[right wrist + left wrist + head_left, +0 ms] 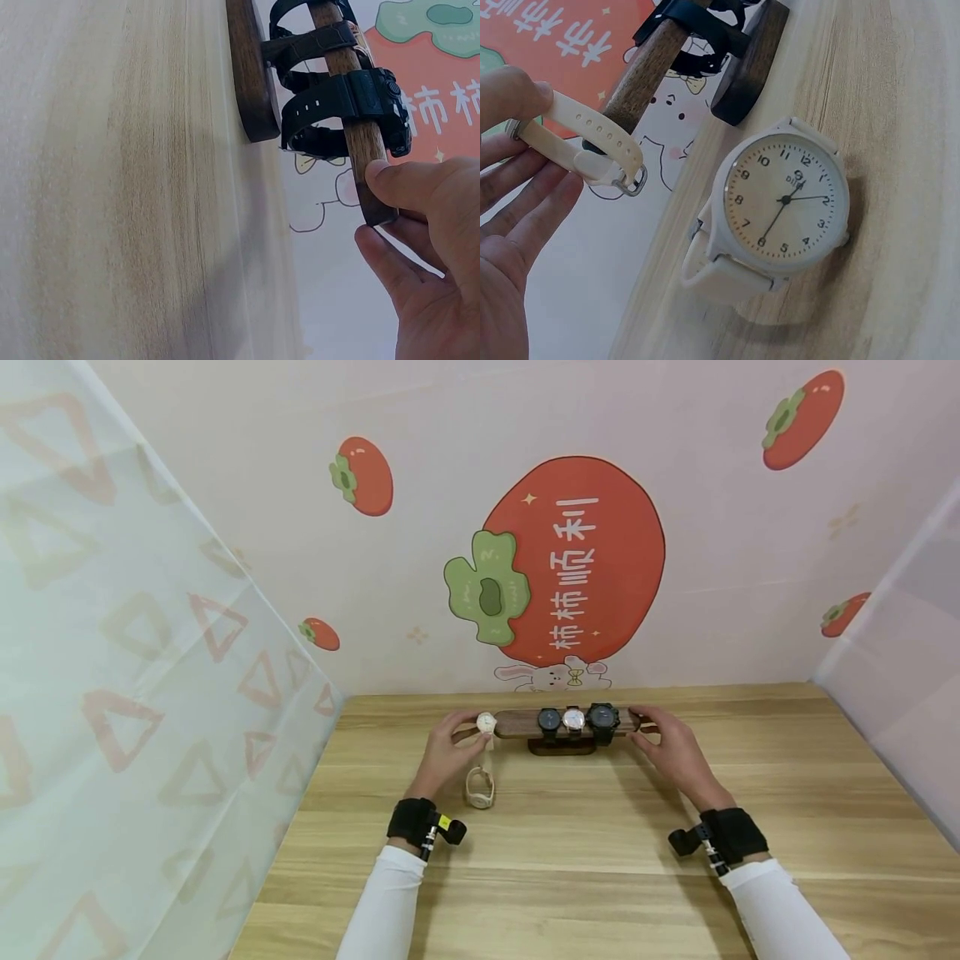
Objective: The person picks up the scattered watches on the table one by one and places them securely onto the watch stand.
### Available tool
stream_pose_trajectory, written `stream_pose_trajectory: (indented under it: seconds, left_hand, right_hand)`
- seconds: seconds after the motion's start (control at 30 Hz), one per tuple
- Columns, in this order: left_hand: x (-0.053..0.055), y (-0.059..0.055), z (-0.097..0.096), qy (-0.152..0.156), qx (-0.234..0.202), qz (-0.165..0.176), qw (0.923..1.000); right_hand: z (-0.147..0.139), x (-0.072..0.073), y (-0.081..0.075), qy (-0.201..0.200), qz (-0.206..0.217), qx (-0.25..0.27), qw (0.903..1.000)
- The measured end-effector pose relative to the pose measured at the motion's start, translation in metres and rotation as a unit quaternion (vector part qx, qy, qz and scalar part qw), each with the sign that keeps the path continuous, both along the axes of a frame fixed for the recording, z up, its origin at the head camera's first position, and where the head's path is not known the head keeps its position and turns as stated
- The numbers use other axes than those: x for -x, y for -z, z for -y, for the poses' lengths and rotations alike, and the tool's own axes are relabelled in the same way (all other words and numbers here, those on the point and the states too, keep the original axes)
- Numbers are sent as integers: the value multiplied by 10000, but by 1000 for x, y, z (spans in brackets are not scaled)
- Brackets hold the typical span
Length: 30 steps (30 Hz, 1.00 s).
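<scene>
My left hand (444, 753) pinches a cream wristwatch (486, 722) at the left end of a dark wooden watch stand (517, 724). In the left wrist view its buckled strap (592, 131) forms a loop right at the bar's tip; how far the tip reaches inside is hard to tell. The right hand (678, 756) grips the bar's other end, thumb on the wood (367, 176). Strapped round the bar are a black watch (550, 720), a white-faced watch (573, 719) and a bulky black watch (602, 717). Another cream watch (784, 202) rests on the table below the left hand.
The stand's dark base (562, 747) sits on the wood-grain table (585, 860) towards its back edge. Behind it rises a wall sheet (420, 568) printed with persimmons, and a patterned sheet (150, 693) borders the left side.
</scene>
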<state>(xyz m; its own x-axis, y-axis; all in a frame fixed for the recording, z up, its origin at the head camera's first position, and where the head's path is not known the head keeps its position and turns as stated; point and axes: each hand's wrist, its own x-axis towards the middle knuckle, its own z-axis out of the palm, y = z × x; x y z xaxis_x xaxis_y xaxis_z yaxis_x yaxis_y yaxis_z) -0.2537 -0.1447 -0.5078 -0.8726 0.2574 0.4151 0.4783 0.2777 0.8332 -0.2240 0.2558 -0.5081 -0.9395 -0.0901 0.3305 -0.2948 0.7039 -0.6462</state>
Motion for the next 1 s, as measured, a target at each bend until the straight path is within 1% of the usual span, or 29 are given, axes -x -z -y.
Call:
stream_pose_trajectory:
  seconds: [0.2,0.37,0.57,0.77,1.0]
  left_hand:
    - [2,0,-1,22,5,-10,10000]
    - [5,2,-2,12,-26,-40,10000]
    - [10,4,-5,-79,-59,19,10000]
    - [14,5,-8,-59,-80,63,9999]
    - [20,10,-13,-10,-52,145,9999]
  right_hand:
    - [1,0,1,12,53,124,9999]
    - [1,-1,1,20,57,153,9999]
    - [1,-1,1,12,55,176,9998]
    - [1,-2,1,20,114,193,9997]
    - [1,-2,0,10,92,234,9997]
